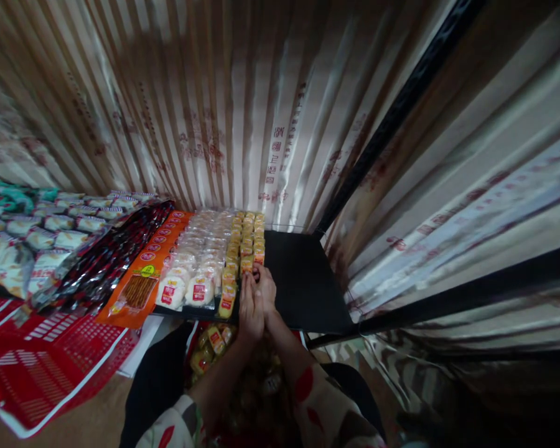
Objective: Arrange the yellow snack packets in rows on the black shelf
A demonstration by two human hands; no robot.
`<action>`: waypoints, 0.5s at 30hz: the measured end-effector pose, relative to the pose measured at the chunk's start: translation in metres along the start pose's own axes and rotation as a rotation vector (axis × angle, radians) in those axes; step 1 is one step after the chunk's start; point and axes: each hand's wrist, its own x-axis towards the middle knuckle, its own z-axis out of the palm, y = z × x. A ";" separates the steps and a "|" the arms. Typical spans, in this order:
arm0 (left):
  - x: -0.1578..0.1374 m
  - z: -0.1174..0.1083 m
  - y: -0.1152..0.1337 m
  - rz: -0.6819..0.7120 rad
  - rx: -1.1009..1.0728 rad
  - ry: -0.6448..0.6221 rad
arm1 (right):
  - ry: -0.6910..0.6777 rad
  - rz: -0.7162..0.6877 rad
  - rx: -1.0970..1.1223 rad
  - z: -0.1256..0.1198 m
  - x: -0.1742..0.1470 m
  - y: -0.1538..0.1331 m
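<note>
Rows of small yellow snack packs [246, 239] with red labels stand on a black shelf [298, 280]. At the near end of the middle row, my left hand [251, 306] has its fingers stretched out, tips touching the packs. My right hand [266, 289] lies against it, fingers curled inward by the front packs of the right rows. Whatever its fingers hold is hidden. Below my forearms, a red basket [190, 339] between my legs contains more yellow packs [217, 339]. Left of the yellow rows are clear-wrapped white round cakes [200, 291] in rows.
Further left lie orange stick-snack bags [140, 283], dark red glossy packs [107, 258] and white packs [46, 264]. A red slotted basket [56, 367] sits below the shelf at left. A black post [378, 149] rises at right, before pleated printed curtains [242, 124].
</note>
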 end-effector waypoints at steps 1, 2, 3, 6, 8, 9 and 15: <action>0.001 0.000 -0.001 0.006 -0.005 0.004 | 0.005 -0.001 0.011 0.002 0.000 0.001; 0.002 0.000 -0.002 0.010 -0.008 0.005 | 0.009 -0.002 0.023 0.003 0.000 0.002; 0.003 0.000 -0.003 0.010 -0.010 0.002 | 0.011 -0.002 0.037 0.005 -0.001 0.003; 0.006 0.000 -0.006 0.002 -0.015 -0.018 | 0.002 0.000 0.094 0.011 -0.002 0.010; 0.007 -0.001 -0.007 -0.005 -0.025 -0.018 | 0.000 0.002 0.128 0.013 -0.002 0.014; 0.008 -0.001 -0.007 -0.006 -0.031 -0.011 | 0.000 0.000 0.139 0.014 -0.002 0.015; 0.010 0.001 -0.008 0.012 -0.047 0.013 | -0.033 -0.041 0.103 0.013 0.000 0.016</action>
